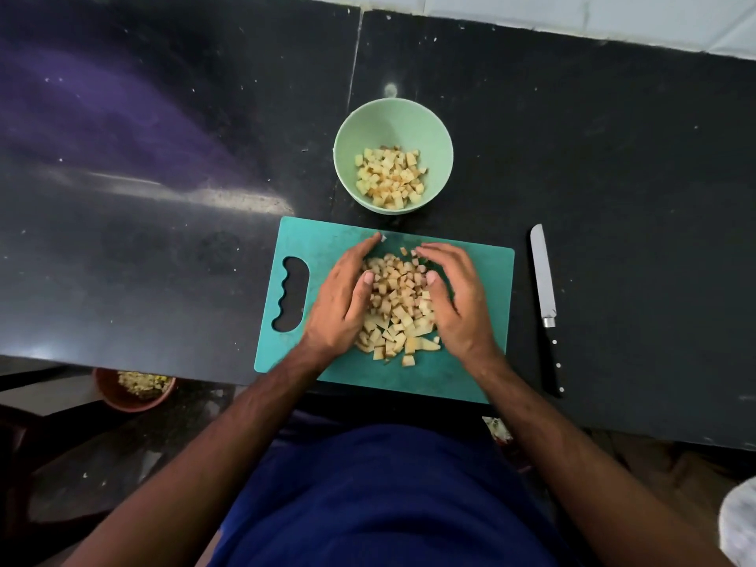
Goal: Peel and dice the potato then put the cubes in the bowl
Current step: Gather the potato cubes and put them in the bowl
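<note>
Head view: potato cubes between both hands' fingers on cutting board

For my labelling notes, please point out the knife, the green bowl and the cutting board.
knife (543, 276): head view, middle of the blade.
green bowl (439, 135): head view, bare inner wall, right side.
cutting board (487, 280): head view, bare surface near the right edge.

Two bare forearms are being shown, no sleeves reaching the wrists or elbows. No rings, watch or bands are being worn on the left hand or the right hand. Short, plain nails are being shown on the fingers. A dark blue garment, plain and unmarked, is being worn over the torso and lap, with soft folds being seen across the fabric.
</note>
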Tool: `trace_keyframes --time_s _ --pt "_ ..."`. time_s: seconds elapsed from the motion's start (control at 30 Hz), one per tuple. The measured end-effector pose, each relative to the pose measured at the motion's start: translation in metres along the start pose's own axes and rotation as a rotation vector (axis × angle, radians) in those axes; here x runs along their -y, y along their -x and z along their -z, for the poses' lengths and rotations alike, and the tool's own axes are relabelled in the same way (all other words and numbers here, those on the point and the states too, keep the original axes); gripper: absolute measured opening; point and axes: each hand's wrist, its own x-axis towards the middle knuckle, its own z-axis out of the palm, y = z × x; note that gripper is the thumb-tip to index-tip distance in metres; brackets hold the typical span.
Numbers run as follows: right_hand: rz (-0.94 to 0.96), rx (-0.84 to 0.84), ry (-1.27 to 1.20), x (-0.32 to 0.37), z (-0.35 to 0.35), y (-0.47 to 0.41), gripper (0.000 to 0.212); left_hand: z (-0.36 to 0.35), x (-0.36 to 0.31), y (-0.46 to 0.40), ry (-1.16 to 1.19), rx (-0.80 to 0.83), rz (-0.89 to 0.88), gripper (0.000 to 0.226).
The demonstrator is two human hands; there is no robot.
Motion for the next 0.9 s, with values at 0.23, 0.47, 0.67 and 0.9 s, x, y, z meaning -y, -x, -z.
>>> trace_keyframes --time_s 0.23,0.47,0.67,0.9 --pt "0.066 0.046 0.146 0.022 -0.044 0.005 0.053 -0.023 -0.008 -0.003 0.078 -0.069 -0.037 0.057" --pt "0.198 0.131 0.281 0.021 -0.043 0.003 0.065 -0.012 -0.006 -0.007 0.245 -0.178 0.001 0.055" --pt "0.3 0.329 0.442 0.011 -0.026 0.009 0.096 0.0 0.0 -0.005 0.215 -0.144 -0.022 0.053" --pt "0.275 0.302 0.469 0.014 -0.04 0.004 0.091 -0.014 -0.001 -0.008 0.048 -0.083 -0.096 0.05"
